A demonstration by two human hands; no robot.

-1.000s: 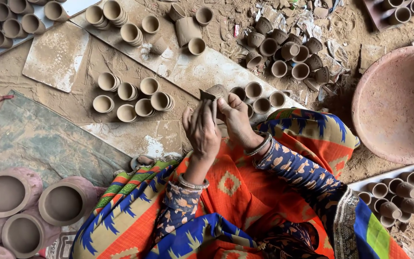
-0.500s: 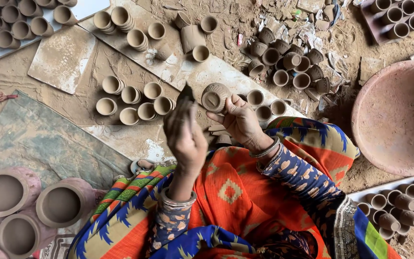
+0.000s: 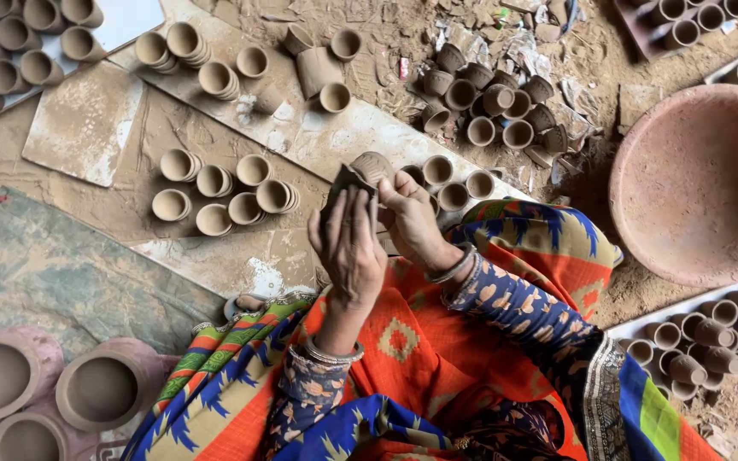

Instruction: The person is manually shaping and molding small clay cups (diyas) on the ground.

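Observation:
My right hand (image 3: pixel 412 220) grips a small brown clay cup (image 3: pixel 374 165) held out in front of my lap. My left hand (image 3: pixel 348 246) presses a dark flat scrap (image 3: pixel 336 189) against the cup's left side. Both wrists wear metal bangles, and the sleeves are blue with a pattern. Below the hands lies my orange and blue patterned cloth (image 3: pixel 403 341). Just beyond the held cup, a few similar cups (image 3: pixel 453 181) stand on a pale board (image 3: pixel 360 128).
Groups of small clay cups (image 3: pixel 224 189) sit on the dusty ground to the left and darker cups (image 3: pixel 493 102) further back. A large shallow clay bowl (image 3: pixel 698 183) lies at right. Bigger pots (image 3: pixel 100 388) stand at bottom left. A tray of cups (image 3: pixel 702 341) is at right.
My left hand drew away to the left of the cup half a second ago and has come back against it with the dark scrap. The right hand kept hold of the cup.

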